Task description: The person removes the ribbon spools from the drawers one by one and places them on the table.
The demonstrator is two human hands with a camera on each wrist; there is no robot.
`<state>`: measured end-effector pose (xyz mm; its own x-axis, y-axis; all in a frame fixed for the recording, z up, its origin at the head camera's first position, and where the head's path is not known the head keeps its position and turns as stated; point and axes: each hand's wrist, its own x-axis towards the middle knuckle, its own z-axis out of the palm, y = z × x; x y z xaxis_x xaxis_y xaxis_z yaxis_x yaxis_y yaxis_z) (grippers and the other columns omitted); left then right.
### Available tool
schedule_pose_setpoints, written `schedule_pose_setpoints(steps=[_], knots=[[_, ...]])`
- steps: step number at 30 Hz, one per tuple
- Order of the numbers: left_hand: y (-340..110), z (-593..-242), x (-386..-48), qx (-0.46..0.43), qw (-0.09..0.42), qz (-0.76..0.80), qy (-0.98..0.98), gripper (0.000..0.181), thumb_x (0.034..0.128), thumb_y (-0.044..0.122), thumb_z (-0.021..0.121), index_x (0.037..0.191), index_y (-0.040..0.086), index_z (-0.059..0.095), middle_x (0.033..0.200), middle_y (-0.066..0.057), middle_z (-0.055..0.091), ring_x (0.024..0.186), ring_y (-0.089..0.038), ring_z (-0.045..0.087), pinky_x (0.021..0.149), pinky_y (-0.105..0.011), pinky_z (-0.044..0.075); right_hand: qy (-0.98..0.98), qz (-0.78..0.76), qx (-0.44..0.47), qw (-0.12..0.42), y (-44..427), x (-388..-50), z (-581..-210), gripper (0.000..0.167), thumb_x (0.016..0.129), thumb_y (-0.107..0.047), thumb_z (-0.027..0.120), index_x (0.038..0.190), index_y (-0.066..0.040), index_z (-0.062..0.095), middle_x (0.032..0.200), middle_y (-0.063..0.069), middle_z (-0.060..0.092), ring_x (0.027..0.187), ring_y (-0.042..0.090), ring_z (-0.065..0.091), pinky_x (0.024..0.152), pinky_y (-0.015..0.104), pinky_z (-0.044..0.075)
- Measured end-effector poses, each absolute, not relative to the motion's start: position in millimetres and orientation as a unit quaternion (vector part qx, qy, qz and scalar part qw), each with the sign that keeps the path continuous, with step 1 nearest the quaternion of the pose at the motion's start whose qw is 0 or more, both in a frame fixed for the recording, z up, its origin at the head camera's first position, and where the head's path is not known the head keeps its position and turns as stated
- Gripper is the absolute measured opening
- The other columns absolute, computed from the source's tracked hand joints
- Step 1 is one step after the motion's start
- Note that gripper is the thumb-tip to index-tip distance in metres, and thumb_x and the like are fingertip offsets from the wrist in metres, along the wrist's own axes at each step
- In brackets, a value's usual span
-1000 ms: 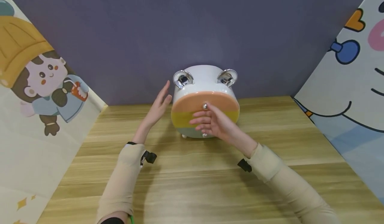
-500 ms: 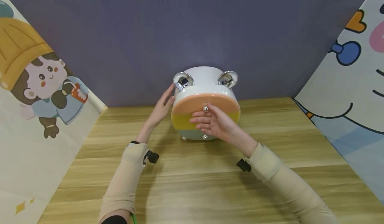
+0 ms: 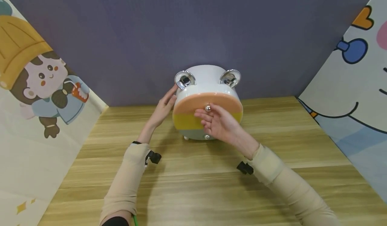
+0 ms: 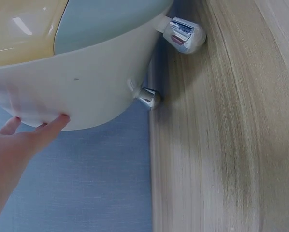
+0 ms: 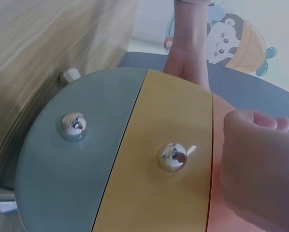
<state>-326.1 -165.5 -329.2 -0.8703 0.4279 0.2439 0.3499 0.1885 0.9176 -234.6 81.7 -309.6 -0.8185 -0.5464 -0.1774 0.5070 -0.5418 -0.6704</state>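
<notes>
A rounded white cabinet (image 3: pixel 208 76) with orange, yellow and grey-green front bands stands against the back wall. My right hand (image 3: pixel 223 126) is at its orange band, thumb and bent index finger around the silver top knob (image 3: pixel 207 108); in the right wrist view this hand (image 5: pixel 260 169) hides that knob. My left hand (image 3: pixel 160 113) rests with extended fingers against the cabinet's left side. In the left wrist view, its fingertips (image 4: pixel 62 119) touch the white shell (image 4: pixel 86 89). The yellow and grey-green bands carry silver knobs (image 5: pixel 172 157) too, and all bands sit flush.
Two silver ear-like rings (image 3: pixel 185 80) stick up from the cabinet, which stands on short silver feet (image 4: pixel 184 35) on a wooden table (image 3: pixel 187 185). Behind is a dark wall (image 3: pixel 136 44); printed cartoon panels (image 3: pixel 27 145) flank both sides.
My left hand has moved right and up from beside the cabinet to touch its side. The right hand's fingers have curled in more near the top knob. The cabinet has not moved.
</notes>
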Motion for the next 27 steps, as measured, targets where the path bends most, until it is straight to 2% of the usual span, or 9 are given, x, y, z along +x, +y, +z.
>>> schedule_pose_setpoints(steps=[3, 10, 18, 27], knots=[[-165, -329, -326, 0.252, 0.037, 0.589, 0.767, 0.053, 0.108, 0.031, 0.037, 0.158, 0.016, 0.026, 0.168, -0.004, 0.014, 0.151, -0.036, 0.027, 0.112, -0.052, 0.043, 0.358, -0.887, -0.013, 0.292, 80, -233, -309, 0.042, 0.108, -0.039, 0.033, 0.109, -0.007, 0.06, 0.097, 0.0, 0.073, 0.078, 0.007, 0.06, 0.069, 0.016, 0.047], [-162, -329, -325, 0.249, 0.043, 0.592, 0.765, 0.051, 0.1087, 0.02, 0.034, 0.158, 0.015, 0.026, 0.168, -0.005, 0.014, 0.15, -0.036, 0.029, 0.113, -0.054, 0.043, 0.352, -0.891, 0.005, 0.287, 80, -228, -311, 0.041, 0.108, -0.041, 0.034, 0.106, -0.008, 0.059, 0.09, -0.002, 0.07, 0.073, 0.007, 0.056, 0.067, 0.016, 0.045], [-163, -333, -324, 0.253, 0.036, 0.592, 0.764, 0.051, 0.1086, 0.023, 0.036, 0.158, 0.015, 0.026, 0.168, -0.004, 0.016, 0.15, -0.034, 0.028, 0.112, -0.052, 0.043, 0.346, -0.892, -0.008, 0.292, 80, -221, -314, 0.042, 0.107, -0.041, 0.035, 0.101, -0.01, 0.062, 0.091, -0.001, 0.071, 0.074, 0.007, 0.057, 0.067, 0.016, 0.047], [-165, -332, -325, 0.256, 0.031, 0.589, 0.766, 0.051, 0.1085, 0.027, 0.036, 0.158, 0.018, 0.027, 0.168, -0.002, 0.017, 0.153, -0.031, 0.023, 0.117, -0.052, 0.038, 0.356, -0.886, -0.018, 0.296, 82, -215, -314, 0.042, 0.108, -0.041, 0.035, 0.098, -0.01, 0.063, 0.09, -0.001, 0.071, 0.073, 0.007, 0.059, 0.067, 0.016, 0.049]])
